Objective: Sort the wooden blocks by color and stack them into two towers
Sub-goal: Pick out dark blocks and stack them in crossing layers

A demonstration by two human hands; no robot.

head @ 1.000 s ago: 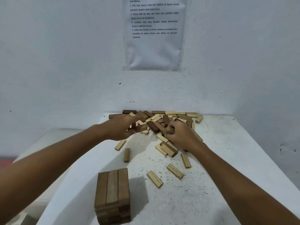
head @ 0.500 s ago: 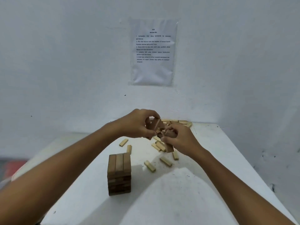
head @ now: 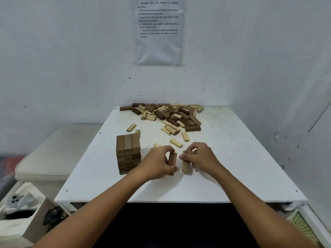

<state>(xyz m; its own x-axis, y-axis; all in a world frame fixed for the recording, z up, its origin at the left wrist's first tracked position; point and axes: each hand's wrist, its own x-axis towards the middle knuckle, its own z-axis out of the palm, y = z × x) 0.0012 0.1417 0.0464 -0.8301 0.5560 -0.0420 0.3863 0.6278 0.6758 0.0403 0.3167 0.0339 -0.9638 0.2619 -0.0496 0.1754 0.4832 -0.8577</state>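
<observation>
White table (head: 232,167) is filling the middle of the view, pushed into a wall corner, with a printed sheet (head: 159,31) hanging on the wall above it. A loose pile (head: 166,115) of dark and light blocks is lying along the far edge, with a few light strays (head: 176,143) trailing toward the near half. The dark tower (head: 128,153) is standing left of centre, several layers up, its top layer showing three blocks side by side running away from the viewer. Just right of the tower both hands are working close together over bare table. The left hand (head: 157,163) is curling round a dark block (head: 172,159), holding it on end, long axis upright. The right hand (head: 202,156) is pinching a paler brown block (head: 186,165), also upright, its foot looking to be on or just above the table, though which is hard to tell. The two blocks are sitting just beside each other with a narrow gap between. The tower is lying to the left of both hands, and the left hand is the nearer one, so its block is likely going there first, turned flat and crosswise to the top layer. No light tower is showing yet; sorting is looking early, with most blocks waiting in the pile
</observation>
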